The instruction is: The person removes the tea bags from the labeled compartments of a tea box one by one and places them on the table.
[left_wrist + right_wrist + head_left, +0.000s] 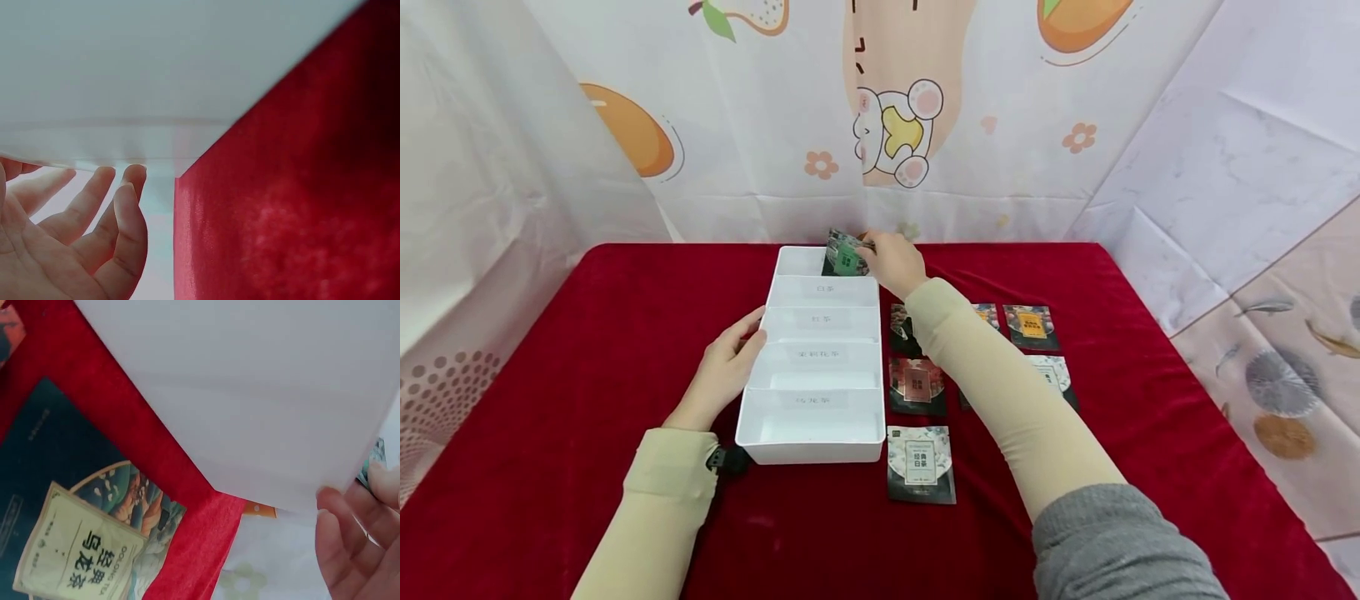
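My right hand (897, 260) pinches a green-labelled tea packet (846, 255) at the rearmost compartment of a white divided box (808, 454). The packet's lower part dips behind the divider. In the right wrist view, the right fingers (331, 506) overlap the box's corner and only a sliver of the packet (377, 461) shows. My left hand (722, 362) rests against the box's left side. Its fingertips (105, 172) touch the box wall in the left wrist view, with fingers loosely bent. Small printed labels mark the box's compartments.
Right of the box lie several tea packets: a white one (921, 465), a red one (917, 387), an orange-labelled one (1032, 327) and an oolong one (81, 556). My right forearm covers some. A printed curtain (737, 150) hangs behind the red cloth (647, 333).
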Demonstrator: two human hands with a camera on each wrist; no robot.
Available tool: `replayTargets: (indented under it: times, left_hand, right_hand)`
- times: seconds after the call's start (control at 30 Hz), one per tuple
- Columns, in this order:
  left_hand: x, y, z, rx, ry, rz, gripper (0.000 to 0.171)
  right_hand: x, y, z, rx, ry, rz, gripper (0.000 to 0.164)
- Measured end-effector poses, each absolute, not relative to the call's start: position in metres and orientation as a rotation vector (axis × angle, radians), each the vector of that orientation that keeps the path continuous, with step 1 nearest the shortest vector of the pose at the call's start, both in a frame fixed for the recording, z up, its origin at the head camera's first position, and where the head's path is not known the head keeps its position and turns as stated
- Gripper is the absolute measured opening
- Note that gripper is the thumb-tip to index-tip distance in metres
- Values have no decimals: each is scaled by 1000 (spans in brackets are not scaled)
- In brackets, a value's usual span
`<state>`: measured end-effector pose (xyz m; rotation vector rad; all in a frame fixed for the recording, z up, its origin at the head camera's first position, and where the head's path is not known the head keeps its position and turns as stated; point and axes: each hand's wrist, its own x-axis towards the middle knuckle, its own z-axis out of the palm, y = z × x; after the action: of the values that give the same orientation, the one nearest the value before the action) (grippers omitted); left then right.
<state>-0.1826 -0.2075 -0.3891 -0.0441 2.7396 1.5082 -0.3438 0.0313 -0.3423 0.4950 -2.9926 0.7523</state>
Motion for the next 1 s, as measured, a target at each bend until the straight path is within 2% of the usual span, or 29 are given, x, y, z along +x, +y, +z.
replayTargets:
  times: [0.4, 0.77, 1.0]
  left_hand:
    - [-182, -205, -391, -46, 2739, 1519, 54]
    - [-180, -204, -387, -62, 2727, 1507, 54]
    - [-179, -204, -386, -59, 2736, 1501, 54]
  right_hand:
    - [-330, 49, -316, 378, -2800, 1102, 31]
    - [-302, 69, -304, 563, -2640, 1282, 22]
    - [-280, 83, -300, 488, -2600, 1524, 24]
